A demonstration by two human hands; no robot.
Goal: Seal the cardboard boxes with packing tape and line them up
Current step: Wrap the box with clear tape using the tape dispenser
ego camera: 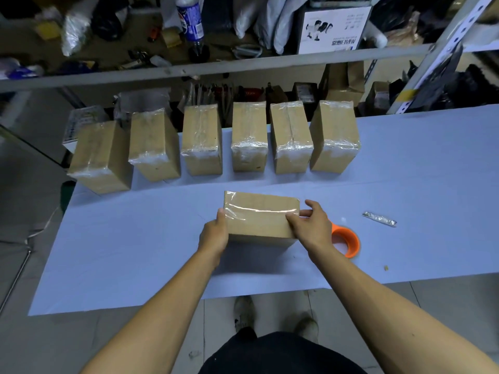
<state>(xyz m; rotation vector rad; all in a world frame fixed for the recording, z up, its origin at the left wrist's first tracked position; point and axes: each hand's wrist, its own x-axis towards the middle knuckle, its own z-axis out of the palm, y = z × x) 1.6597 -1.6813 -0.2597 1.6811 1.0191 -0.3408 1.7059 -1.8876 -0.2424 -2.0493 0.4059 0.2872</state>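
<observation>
A brown cardboard box point(259, 215) with clear tape along its top lies on the light blue table point(135, 252), in the middle near me. My left hand point(214, 233) grips its left end, thumb on top. My right hand point(310, 225) holds its right end, thumb on the taped top and fingers round the far side. An orange tape roll point(348, 241) lies on the table just right of my right hand, partly hidden by it. Several taped boxes point(249, 136) stand in a row along the far edge.
A small silvery strip point(379, 219) lies to the right of the roll. Behind the table a metal shelf point(216, 67) carries bottles, bags and a white carton. The leftmost box point(100, 157) of the row overhangs the table's left corner. My shoes show below the near edge.
</observation>
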